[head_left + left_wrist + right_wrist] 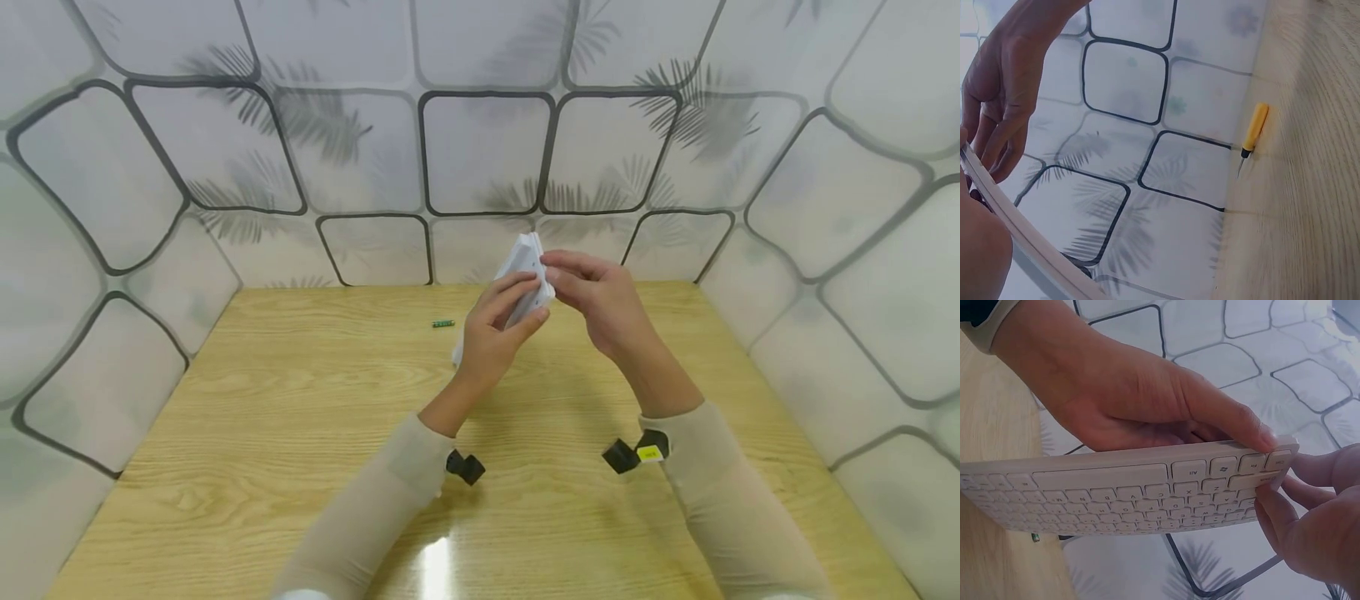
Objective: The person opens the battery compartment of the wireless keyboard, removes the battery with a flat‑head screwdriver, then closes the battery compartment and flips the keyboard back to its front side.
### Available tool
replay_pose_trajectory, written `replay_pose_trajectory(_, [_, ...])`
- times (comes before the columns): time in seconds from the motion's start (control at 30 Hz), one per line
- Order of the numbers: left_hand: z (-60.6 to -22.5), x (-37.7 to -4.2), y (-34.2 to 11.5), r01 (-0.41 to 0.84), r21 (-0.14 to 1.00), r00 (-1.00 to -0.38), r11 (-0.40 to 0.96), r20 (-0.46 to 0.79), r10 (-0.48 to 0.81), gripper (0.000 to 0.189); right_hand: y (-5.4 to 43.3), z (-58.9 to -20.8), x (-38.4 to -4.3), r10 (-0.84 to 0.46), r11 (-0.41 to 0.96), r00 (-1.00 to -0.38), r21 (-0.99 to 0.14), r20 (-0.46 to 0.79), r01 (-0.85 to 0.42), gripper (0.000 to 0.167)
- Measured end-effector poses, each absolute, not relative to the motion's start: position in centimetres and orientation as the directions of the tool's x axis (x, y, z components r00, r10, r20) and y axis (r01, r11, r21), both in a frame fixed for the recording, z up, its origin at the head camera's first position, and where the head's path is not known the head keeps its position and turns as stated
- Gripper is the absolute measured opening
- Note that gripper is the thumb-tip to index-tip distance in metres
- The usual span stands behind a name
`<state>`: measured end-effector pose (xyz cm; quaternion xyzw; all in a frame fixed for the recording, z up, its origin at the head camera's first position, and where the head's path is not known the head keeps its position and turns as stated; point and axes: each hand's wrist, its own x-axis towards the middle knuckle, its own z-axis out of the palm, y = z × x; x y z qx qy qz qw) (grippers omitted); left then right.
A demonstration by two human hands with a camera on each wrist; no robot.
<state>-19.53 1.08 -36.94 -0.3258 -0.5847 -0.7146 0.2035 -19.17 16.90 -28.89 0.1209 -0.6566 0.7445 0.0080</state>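
A white keyboard is held up on edge above the table. My left hand grips it near one end, its thumb lying along the long edge beside the keys in the right wrist view. At that same end, the fingers of my right hand pinch the keyboard's corner; one finger rests on the key side, by the corner keys. In the left wrist view only the thin edge of the keyboard shows, with the right hand behind it.
A small green battery lies on the wooden table, left of the hands. A screwdriver with a yellow handle lies on the tabletop in the left wrist view. Patterned white walls surround the table at the back and sides.
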Motion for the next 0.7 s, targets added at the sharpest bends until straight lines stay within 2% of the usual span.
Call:
replay_pose_trajectory(0.3, [-36.7, -19.1, 1.2, 0.703, 0.659, -0.683, -0.267, 0.73, 0.001, 0.034, 16.0, -28.3, -18.5, -0.135, -0.081, -0.971, -0.979, 0.199, -0.189, 0.032])
replay_pose_trajectory(0.47, [-36.5, -18.7, 1.0, 0.727, 0.649, -0.675, -0.226, 0.736, -0.057, 0.032, 15.0, -28.2, -18.2, -0.116, -0.084, -0.971, -0.976, 0.21, -0.201, 0.032])
replay_pose_trajectory(0.7, [-36.2, -18.1, 0.4, 0.782, 0.608, -0.622, -0.137, 0.771, -0.136, 0.028, 14.0, -28.4, -17.9, -0.117, -0.11, -0.964, -0.968, 0.238, -0.226, 0.029])
